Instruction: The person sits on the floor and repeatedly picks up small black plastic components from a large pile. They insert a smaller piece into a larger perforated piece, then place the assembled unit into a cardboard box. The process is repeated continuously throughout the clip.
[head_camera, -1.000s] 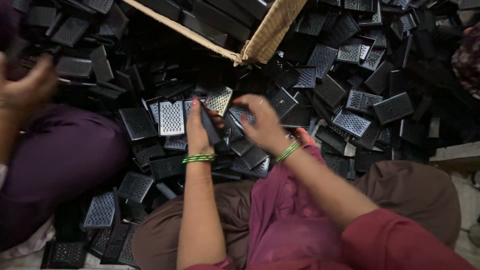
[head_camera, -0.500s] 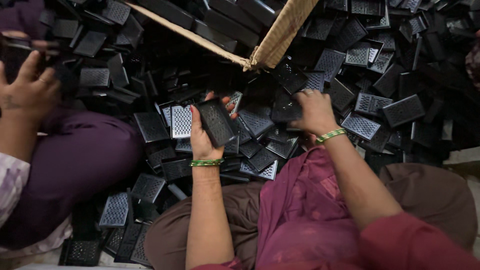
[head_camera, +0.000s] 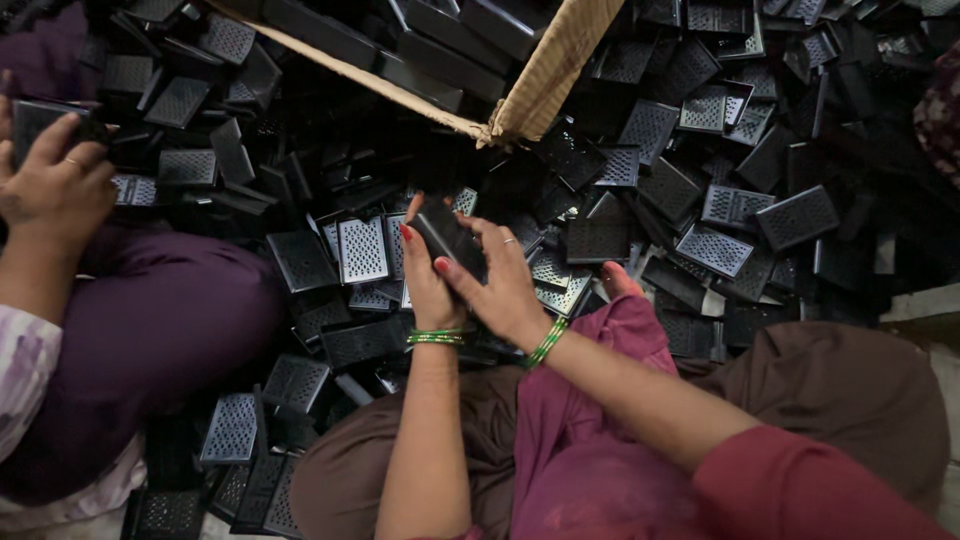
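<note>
The person's left hand (head_camera: 428, 283) and right hand (head_camera: 500, 283) are closing together around one small black plastic piece (head_camera: 447, 237), holding it just above the lap, near the middle of the scene. Green bangles (head_camera: 436, 338) are sitting on both wrists. A heap of black perforated pieces (head_camera: 715, 205) is lying all around, spreading far and right. A cardboard box edge (head_camera: 545, 75) is rising beyond. At far left, another person's hand (head_camera: 55, 185) is gripping a similar piece.
</note>
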